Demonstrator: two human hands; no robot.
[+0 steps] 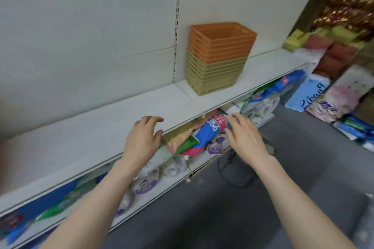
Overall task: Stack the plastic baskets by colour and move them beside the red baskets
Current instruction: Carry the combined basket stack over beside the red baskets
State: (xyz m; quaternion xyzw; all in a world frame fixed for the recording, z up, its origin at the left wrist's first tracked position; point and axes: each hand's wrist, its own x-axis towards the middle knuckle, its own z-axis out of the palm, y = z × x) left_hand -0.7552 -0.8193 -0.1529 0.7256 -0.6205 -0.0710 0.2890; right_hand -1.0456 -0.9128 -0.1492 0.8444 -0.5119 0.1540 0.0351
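Observation:
One tall nested stack stands on the white shelf (pixel 113 119): several orange baskets (pixel 221 41) on top of several beige baskets (pixel 214 76). My left hand (pixel 142 137) hovers over the shelf's front edge, fingers curled and apart, holding nothing. My right hand (pixel 245 137) is level with it, just in front of the shelf edge, fingers spread and empty. Both hands are well below and in front of the stack, not touching it. A reddish blur shows at the far left edge; I cannot tell what it is.
The lower shelf (pixel 198 159) is packed with packets and tissue rolls. More tissue packs (pixel 311 95) and sponges (pixel 299 38) pile up at the right, with gold tinsel (pixel 352 6) above. A black cable (pixel 232 176) lies on the grey floor.

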